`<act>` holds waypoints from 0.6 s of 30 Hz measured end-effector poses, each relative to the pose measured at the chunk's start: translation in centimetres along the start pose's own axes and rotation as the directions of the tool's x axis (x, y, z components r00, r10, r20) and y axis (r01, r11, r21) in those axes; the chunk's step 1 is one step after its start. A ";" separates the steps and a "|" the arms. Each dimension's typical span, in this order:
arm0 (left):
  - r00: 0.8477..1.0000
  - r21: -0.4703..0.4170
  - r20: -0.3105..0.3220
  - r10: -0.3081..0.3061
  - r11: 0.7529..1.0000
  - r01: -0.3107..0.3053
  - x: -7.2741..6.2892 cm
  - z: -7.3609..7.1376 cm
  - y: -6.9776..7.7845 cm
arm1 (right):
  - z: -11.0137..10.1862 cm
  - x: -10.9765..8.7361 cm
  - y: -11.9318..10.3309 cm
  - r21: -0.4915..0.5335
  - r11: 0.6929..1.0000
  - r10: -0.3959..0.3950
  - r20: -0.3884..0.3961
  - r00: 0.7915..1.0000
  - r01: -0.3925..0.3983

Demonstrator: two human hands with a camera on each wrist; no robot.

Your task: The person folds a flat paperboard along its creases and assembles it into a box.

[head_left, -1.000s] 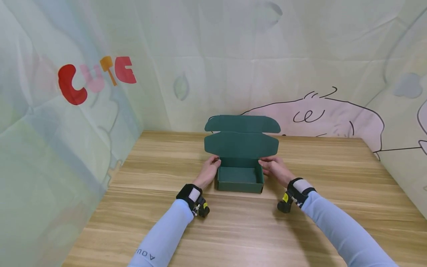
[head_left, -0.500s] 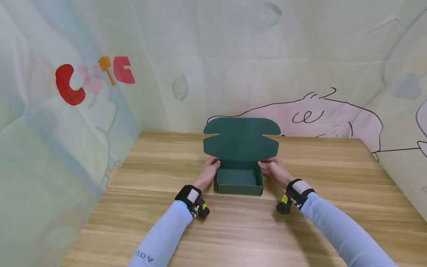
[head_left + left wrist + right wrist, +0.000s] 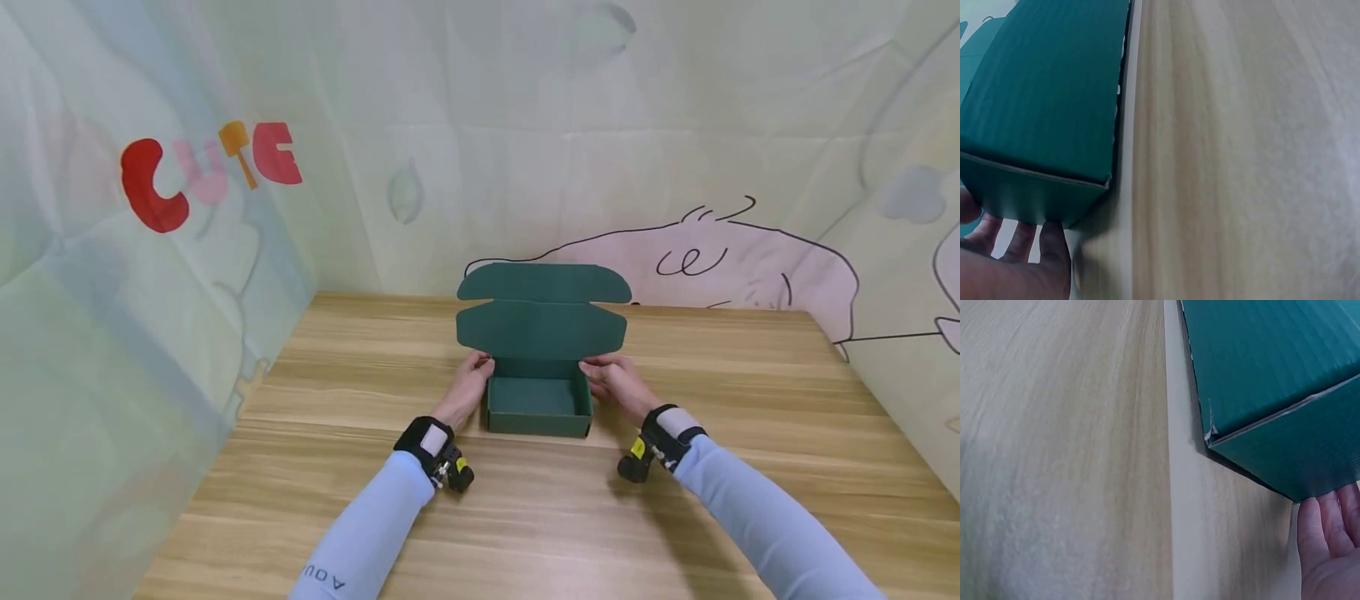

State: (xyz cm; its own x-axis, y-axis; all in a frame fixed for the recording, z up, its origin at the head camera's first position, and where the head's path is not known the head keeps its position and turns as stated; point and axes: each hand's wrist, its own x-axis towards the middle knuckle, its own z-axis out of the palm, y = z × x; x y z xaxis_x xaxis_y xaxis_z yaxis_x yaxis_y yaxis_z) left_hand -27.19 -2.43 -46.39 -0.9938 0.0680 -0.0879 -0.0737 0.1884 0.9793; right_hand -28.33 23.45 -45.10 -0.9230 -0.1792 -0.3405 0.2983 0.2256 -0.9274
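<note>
A dark green cardboard box [image 3: 540,422] sits on the wooden table, its tray part toward me and its inside bare. The lid [image 3: 542,327] stands raised at the back, with a rounded front flap [image 3: 543,282] spread above it. My left hand [image 3: 468,390] grips the box at its rear left corner; in the left wrist view its fingertips [image 3: 1052,234] meet the lower edge of the end wall. At the opposite rear corner, my right hand [image 3: 622,385] holds the box, thumb near the wall's top. Fingertips [image 3: 1309,509] touch that end's bottom edge in the right wrist view.
The wooden table [image 3: 360,500] stretches out around the box. Behind it and at both sides hangs a printed cloth backdrop [image 3: 450,167], with coloured letters on the left. Each wrist carries a strapped camera.
Between one second and half a second ago the raised lid and flap sank slightly in the head view. Both hands keep their places at the box's sides.
</note>
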 end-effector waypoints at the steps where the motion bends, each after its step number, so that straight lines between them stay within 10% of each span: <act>1: 1.000 0.006 -0.001 -0.002 1.000 0.002 0.0 0.0 0.1 | 0.0 0.0 0.0 0.003 1.000 -0.002 -0.001 1.000 0.002; 18: 0.999 0.034 0.021 -0.031 0.999 0.030 0.0 -0.2 0.3 | 0.4 -0.3 -0.1 0.009 0.999 -0.036 -0.009 0.999 0.036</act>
State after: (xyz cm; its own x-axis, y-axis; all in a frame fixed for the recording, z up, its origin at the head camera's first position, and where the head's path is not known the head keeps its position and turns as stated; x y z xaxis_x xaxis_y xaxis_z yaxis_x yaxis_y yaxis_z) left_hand -27.19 -2.59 -46.05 -0.9892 0.0823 -0.1216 -0.1006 0.2231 0.9696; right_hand -28.01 23.13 -45.01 -0.9353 -0.1785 -0.3054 0.2668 0.2109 -0.9404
